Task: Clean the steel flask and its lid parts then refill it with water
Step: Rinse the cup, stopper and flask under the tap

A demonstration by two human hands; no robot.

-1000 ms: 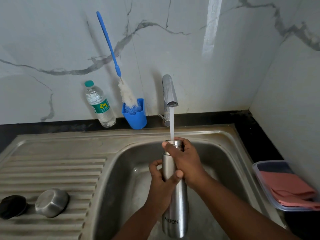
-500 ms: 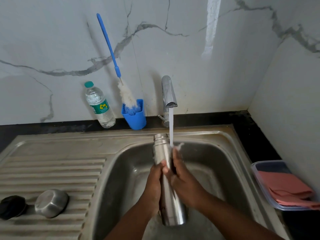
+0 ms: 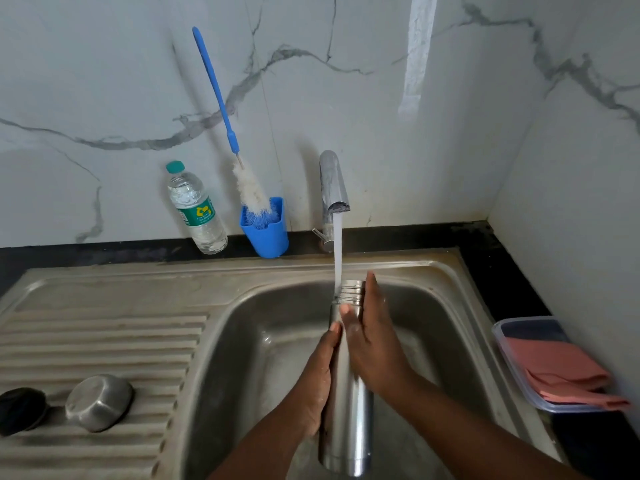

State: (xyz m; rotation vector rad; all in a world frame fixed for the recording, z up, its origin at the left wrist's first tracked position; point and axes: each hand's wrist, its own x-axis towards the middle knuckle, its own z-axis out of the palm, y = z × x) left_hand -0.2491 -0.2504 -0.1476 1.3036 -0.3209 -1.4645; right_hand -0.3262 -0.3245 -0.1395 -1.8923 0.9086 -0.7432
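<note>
The flask (image 3: 346, 386) is standing about upright inside the sink (image 3: 443, 306), over the basin's middle, w/ its threaded neck up at the back and the water stream (image 3: 337, 258) hitting the neck's left side. No lid on it. It's bare polished steel, stiff, prob. not fragile, but wet and smooth, so I'm judging it slippery; it'll also be getting heavier if water is going in. Best hold looks like the mid body w/ a full wrap, or the ridged threads near the top where fingers get some bite.

Left hand (image 3: 317, 386) is gripping the body from the left side, fingers curled behind it, carrying the weight. Right hand (image 3: 372, 341) is lying flat against the upper body & neck, fingers straight, rubbing rather than gripping.

Tap (image 3: 332, 183) is running at the sink's back edge. On the draining board's front left, the steel cap (image 3: 98, 401) and a black lid part (image 3: 20, 408) are lying side by side. Bottle brush (image 3: 242, 168) is leaning in a blue cup (image 3: 265, 232) at the back edge, plastic water bottle (image 3: 195, 209) just beside it. A box w/ pink cloths (image 3: 554, 368) is sitting at the worktop's right edge.
</note>
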